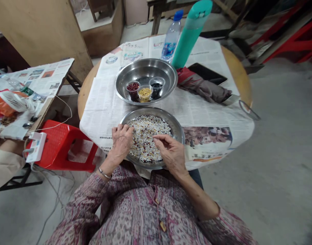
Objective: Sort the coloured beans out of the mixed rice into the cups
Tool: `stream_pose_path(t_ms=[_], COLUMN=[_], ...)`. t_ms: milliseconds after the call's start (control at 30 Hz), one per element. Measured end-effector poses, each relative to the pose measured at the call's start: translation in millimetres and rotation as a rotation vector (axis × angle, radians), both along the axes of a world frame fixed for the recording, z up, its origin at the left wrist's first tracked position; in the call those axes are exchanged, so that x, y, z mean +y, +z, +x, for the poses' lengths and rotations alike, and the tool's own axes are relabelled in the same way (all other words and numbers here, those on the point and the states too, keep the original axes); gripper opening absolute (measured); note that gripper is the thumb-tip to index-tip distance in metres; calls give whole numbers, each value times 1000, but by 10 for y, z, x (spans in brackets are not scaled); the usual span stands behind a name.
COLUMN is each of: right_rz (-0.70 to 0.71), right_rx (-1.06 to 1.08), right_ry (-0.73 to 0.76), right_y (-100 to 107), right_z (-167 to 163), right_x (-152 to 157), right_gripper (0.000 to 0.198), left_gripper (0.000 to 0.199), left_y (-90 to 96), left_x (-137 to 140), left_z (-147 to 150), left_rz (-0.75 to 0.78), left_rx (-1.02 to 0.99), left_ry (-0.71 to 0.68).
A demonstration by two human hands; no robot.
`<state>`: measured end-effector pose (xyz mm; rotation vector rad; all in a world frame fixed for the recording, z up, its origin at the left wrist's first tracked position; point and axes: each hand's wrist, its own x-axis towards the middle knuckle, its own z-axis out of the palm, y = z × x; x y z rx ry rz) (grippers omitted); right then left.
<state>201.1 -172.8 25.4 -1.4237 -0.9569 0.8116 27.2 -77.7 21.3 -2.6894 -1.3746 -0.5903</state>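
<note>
A steel basin point(177, 131) close to my body holds a mix of white grains point(143, 136) with dark red, yellow and black beans among them. My left hand point(122, 141) lies over the basin's left rim with its fingers bent around it. Above the grains at the right side, my right hand point(172, 154) has thumb and forefinger pinched together; whatever is between the tips is too small to make out. Behind, a second steel basin point(167, 76) contains clear cups of red beans point(133, 87), yellow beans point(145, 92) and black beans point(157, 85).
Newspaper point(102, 98) covers the round table. Toward the back stand a water bottle point(171, 37) and a teal bottle point(190, 37), with a folded umbrella point(204, 86) and a dark tablet point(209, 73) nearby. On a red stool point(61, 146) at left rests a power strip point(37, 146). Another person's sleeve point(5, 166) shows.
</note>
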Motion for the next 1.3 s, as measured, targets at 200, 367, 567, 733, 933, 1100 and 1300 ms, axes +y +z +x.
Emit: stream_pose_path(t_ms=[200, 367, 567, 733, 933, 1100, 1300], right_rz=[5, 2, -12, -20, -18, -19, -26], right_rx=[-2, 3, 13, 6, -39, -46, -65], right_ry=[8, 12, 24, 54, 66, 98, 125], right_y=[32, 38, 20, 29, 27, 5, -34], right_z=[1, -5, -6, -3, 2, -3, -4], right_x=[1, 10, 18, 16, 15, 30, 44], right_gripper=[15, 16, 16, 16, 17, 18, 21], left_gripper=[16, 12, 13, 12, 9, 8, 11], left_y=[18, 32, 81, 128, 100, 81, 79], left_x=[-18, -26, -99, -202, -395, -444, -408], left_z=[-11, -11, 16, 41, 150, 174, 133], left_rz=[17, -21, -116, -217, -331, -374, -399], left_rx=[56, 25, -123, -325, -489, -505, -530], left_ry=[-1, -14, -28, -118, -228, -251, -263])
